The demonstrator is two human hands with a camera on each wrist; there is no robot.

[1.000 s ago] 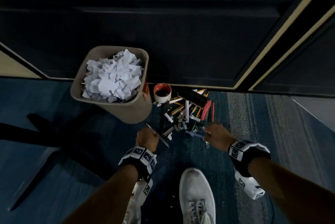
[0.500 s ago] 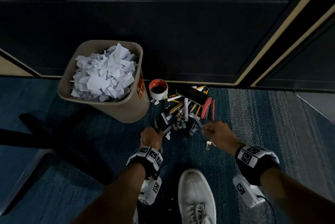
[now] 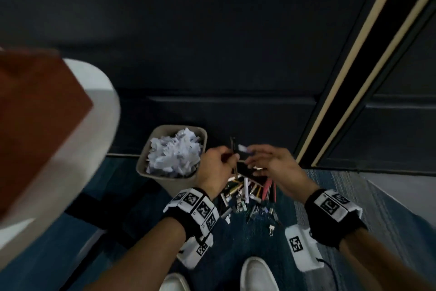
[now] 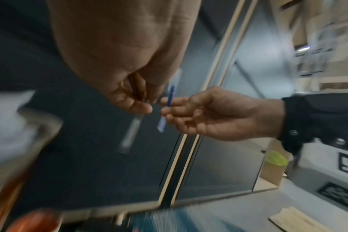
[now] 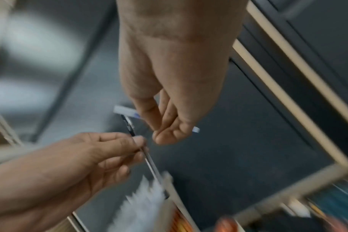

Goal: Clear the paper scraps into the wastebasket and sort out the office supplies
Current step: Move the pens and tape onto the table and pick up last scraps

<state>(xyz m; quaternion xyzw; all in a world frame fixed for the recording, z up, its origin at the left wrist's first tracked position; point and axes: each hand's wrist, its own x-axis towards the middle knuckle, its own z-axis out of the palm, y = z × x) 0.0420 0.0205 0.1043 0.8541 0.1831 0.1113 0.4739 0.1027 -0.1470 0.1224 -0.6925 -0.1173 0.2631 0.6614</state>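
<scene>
My left hand (image 3: 230,161) pinches a thin dark pen (image 3: 232,146) that sticks up past the fingers; the left wrist view shows its clear barrel (image 4: 132,133) hanging below the fingertips. My right hand (image 3: 250,156) pinches a blue-and-white pen (image 3: 243,148), also visible as the blue pen (image 4: 170,97) in the left wrist view. Both hands are raised and almost touch, above a pile of office supplies (image 3: 245,192) on the carpet. To their left, the beige wastebasket (image 3: 165,128) holds heaped paper scraps (image 3: 174,154).
A blurred red-brown object (image 3: 35,113) on a white rounded surface (image 3: 103,106) fills the left side. Dark wall panels stand behind the wastebasket. A binder clip (image 3: 271,229) lies loose on the blue carpet, and a white shoe (image 3: 257,274) is at the bottom edge.
Both hands have lifted from the floor pile, each with a pen, and come together. The head view has risen and tilted, bringing the red-brown object into sight.
</scene>
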